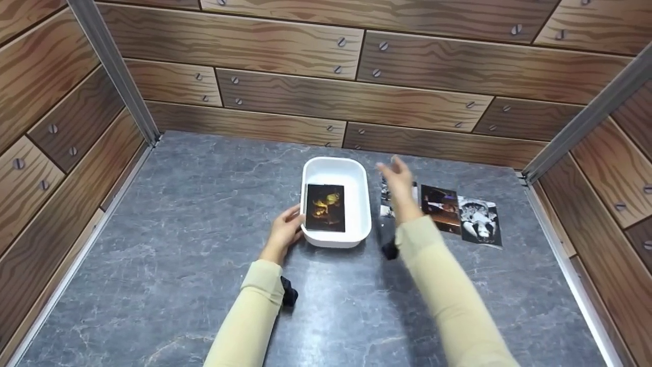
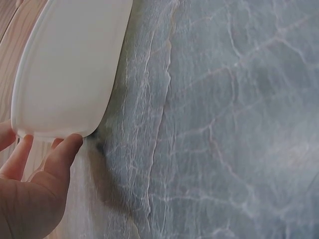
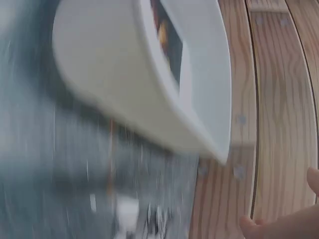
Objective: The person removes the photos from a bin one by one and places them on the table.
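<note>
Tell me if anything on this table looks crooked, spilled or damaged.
Nothing stands out. One photo lies flat inside the white tray, whose near corner the left hand touches. Three more photos lie overlapping in a loose row on the grey tabletop under the open, blurred right hand. No spill or damage shows.

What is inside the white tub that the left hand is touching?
One dark photo print with a yellowish subject lies flat in the white tub. The print covers much of the floor, so anything under it is hidden. The left hand touches the tub's near left corner.
</note>
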Action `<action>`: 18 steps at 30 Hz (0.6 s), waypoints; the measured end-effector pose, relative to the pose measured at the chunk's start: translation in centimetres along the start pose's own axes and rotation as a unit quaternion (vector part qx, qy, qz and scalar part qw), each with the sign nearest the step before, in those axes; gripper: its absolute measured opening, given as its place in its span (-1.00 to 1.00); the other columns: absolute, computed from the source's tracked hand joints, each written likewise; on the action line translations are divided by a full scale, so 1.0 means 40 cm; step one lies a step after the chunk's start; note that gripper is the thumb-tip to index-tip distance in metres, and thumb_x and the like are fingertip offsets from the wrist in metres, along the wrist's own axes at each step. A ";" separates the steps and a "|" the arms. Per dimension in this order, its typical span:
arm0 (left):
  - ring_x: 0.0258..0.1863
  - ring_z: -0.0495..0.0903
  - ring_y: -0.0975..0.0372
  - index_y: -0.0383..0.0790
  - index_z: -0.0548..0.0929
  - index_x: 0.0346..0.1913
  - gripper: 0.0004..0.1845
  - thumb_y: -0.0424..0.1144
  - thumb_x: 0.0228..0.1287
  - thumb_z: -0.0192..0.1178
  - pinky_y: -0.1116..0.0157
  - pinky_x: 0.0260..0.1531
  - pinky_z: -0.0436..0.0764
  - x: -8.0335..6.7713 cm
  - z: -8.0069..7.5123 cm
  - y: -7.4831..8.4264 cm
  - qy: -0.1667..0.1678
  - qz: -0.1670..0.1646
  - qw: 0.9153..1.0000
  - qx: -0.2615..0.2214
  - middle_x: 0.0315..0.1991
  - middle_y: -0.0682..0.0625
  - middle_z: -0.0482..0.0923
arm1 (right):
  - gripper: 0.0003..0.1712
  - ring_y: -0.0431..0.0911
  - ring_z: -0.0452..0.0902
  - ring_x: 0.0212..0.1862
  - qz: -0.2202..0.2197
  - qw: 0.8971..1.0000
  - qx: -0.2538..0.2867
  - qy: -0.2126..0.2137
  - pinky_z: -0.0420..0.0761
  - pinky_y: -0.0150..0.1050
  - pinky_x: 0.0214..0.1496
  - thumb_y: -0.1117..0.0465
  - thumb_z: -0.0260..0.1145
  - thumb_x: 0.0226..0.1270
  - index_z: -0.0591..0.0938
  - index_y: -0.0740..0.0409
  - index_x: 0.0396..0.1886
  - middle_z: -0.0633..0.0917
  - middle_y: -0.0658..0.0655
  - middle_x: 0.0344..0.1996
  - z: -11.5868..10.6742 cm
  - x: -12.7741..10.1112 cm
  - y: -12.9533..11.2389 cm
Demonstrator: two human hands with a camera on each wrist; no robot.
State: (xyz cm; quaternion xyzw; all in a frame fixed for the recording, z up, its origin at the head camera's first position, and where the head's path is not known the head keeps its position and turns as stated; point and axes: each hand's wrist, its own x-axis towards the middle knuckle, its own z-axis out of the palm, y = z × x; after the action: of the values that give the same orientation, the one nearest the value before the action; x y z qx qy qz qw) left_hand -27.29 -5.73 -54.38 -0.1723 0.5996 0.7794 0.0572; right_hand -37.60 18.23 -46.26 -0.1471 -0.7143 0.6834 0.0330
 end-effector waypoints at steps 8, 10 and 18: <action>0.14 0.53 -0.08 -0.34 0.38 0.35 -0.52 -0.41 0.39 0.06 0.11 0.15 0.59 -0.007 -0.004 0.005 -0.007 -0.003 1.000 -0.004 0.28 -0.36 0.38 | -0.28 0.11 0.32 0.36 0.014 0.999 0.029 -0.042 0.43 -0.18 0.37 0.35 0.30 0.29 0.26 0.34 0.42 0.39 0.38 0.32 0.129 -0.081 0.039; 0.15 0.52 -0.09 -0.31 0.39 0.35 -0.52 -0.41 0.39 0.07 0.12 0.15 0.59 0.000 -0.005 0.000 -0.004 -0.003 1.000 -0.006 0.27 -0.35 0.40 | -0.26 0.04 0.49 0.18 0.000 0.998 0.043 -0.045 0.58 -0.23 0.18 0.27 0.41 0.20 0.35 0.30 0.36 0.54 0.34 0.16 0.151 -0.010 0.149; 0.13 0.54 -0.08 -0.37 0.38 0.35 -0.52 -0.43 0.39 0.05 0.09 0.14 0.59 0.001 -0.001 0.000 -0.011 0.005 1.000 -0.014 0.26 -0.40 0.38 | -0.11 -0.01 0.55 0.05 0.048 0.998 -0.001 -0.033 0.59 -0.18 0.14 0.08 0.57 -0.01 0.42 0.25 0.32 0.59 0.29 0.10 0.217 0.180 0.469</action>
State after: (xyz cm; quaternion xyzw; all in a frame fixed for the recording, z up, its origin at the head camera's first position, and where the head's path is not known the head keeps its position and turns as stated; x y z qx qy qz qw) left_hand -27.34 -5.78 -54.39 -0.1611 0.5891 0.7897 0.0574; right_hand -43.53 12.10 -66.41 -0.1586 -0.7078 0.6880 -0.0235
